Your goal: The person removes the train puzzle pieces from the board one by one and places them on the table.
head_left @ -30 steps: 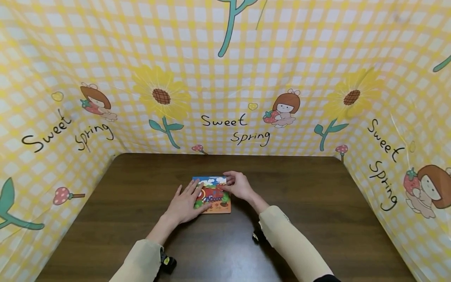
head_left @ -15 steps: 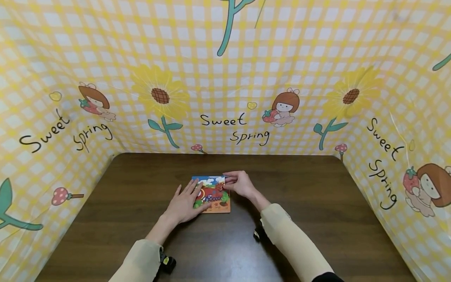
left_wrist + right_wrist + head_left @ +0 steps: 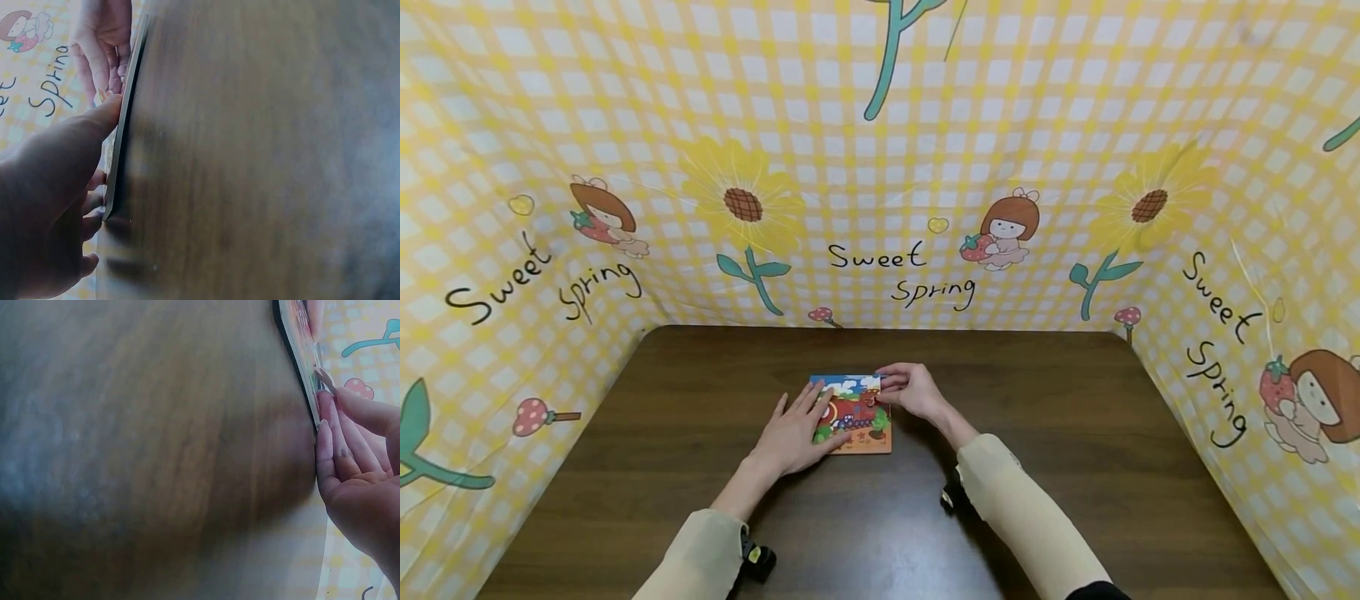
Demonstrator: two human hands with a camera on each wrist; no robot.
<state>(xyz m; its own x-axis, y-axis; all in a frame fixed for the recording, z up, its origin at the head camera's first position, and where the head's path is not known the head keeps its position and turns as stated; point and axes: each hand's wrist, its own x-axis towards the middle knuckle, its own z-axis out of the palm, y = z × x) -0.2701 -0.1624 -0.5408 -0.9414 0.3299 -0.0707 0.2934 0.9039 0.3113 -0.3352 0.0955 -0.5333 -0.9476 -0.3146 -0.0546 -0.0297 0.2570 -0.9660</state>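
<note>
A thin, nearly square picture board (image 3: 853, 414), printed with a red shape, clouds, green trees and an orange lower band, lies flat on the brown table. My left hand (image 3: 792, 435) rests on its left part with straight, spread fingers; the thumb crosses the lower band. At the upper right edge, my right hand (image 3: 916, 393) pinches a small flat piece (image 3: 326, 381) between thumb and fingers. In the right wrist view this piece stands tilted at the board's face. Whether it is apart from the board cannot be told. The left hand hides part of the picture.
The wooden table (image 3: 1037, 417) has a patterned yellow checked cloth (image 3: 887, 183) hanging behind it and along both sides. A dark wrist camera (image 3: 758, 560) sits below the left sleeve and another wrist camera (image 3: 950, 498) beside the right one.
My right thumb has drawn back a little toward the board's right edge, and the right forearm has shifted slightly right. The left hand has stayed in place on the board.
</note>
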